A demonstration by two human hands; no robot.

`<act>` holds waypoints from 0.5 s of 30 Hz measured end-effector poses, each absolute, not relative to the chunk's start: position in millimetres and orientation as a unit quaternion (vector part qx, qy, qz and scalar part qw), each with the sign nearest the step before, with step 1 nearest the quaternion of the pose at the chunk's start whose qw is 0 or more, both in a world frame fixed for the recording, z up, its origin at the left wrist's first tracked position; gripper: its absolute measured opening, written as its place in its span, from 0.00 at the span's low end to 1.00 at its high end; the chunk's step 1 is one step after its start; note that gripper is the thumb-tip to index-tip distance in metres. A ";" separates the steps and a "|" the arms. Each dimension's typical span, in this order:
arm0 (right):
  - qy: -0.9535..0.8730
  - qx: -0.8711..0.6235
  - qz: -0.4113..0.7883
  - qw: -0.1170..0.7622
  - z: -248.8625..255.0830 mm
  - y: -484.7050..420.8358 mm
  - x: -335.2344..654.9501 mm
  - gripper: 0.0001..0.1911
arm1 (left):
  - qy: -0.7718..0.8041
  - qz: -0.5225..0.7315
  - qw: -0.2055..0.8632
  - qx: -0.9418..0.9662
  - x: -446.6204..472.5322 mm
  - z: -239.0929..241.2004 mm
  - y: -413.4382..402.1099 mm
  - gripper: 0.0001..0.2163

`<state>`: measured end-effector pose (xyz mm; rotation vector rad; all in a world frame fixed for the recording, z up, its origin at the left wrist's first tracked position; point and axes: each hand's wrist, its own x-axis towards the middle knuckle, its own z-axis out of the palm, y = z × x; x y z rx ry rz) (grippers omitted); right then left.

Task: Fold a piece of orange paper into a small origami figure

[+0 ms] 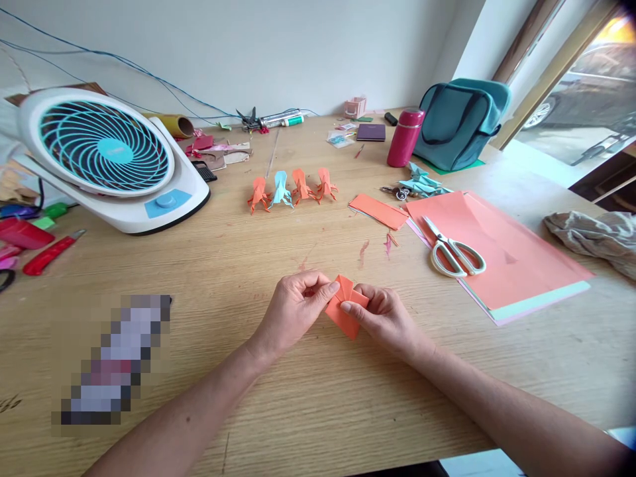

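Note:
An orange folded paper [344,318] with creases and flaps is held between both hands, just above the wooden table. My left hand [301,301] pinches its upper left side, thumb on top. On the right side, my right hand [385,315] grips a flap, its thumb pressing near the middle of the paper. The fingers underneath are partly hidden. Beyond the hands stand several folded paper figures in a row, among them an orange one [258,194] and a light blue one [281,189].
White-handled scissors [454,255] lie on large orange sheets [527,258] at right, beside a stack of orange paper strips [378,211]. A white fan [114,152] stands at left near a red cutter [50,255]. Farther back are a pink bottle [406,138] and a teal bag [457,126].

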<state>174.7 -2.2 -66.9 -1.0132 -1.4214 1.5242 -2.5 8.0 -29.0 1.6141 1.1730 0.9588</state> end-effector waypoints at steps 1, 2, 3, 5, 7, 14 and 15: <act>-0.562 -0.401 0.602 0.400 -66.5 -2.2 174.7 0.24 | 0.473 0.388 0.448 0.652 -2.8 -28.8 7.8 0.14; -0.561 -0.402 0.603 0.401 -66.4 -2.2 174.6 0.24 | 0.473 0.387 0.452 0.650 -2.8 -28.7 7.6 0.15; -0.559 -0.403 0.604 0.402 -66.6 -2.3 174.5 0.24 | 0.473 0.386 0.458 0.646 -2.5 -28.8 7.4 0.15; -0.556 -0.405 0.604 0.403 -67.8 -2.4 174.0 0.23 | 0.474 0.377 0.477 0.637 -0.9 -29.9 6.6 0.15; -0.560 -0.406 0.601 0.401 -70.0 -2.3 173.5 0.24 | 0.474 0.370 0.494 0.628 1.5 -32.1 5.7 0.12; -0.567 -0.386 0.612 0.394 -79.3 -1.5 173.3 0.21 | 0.503 0.380 0.459 0.626 4.0 -36.9 3.8 0.11; -0.570 -0.384 0.611 0.393 -79.8 -1.6 173.6 0.21 | 0.503 0.381 0.459 0.626 3.5 -36.6 4.1 0.10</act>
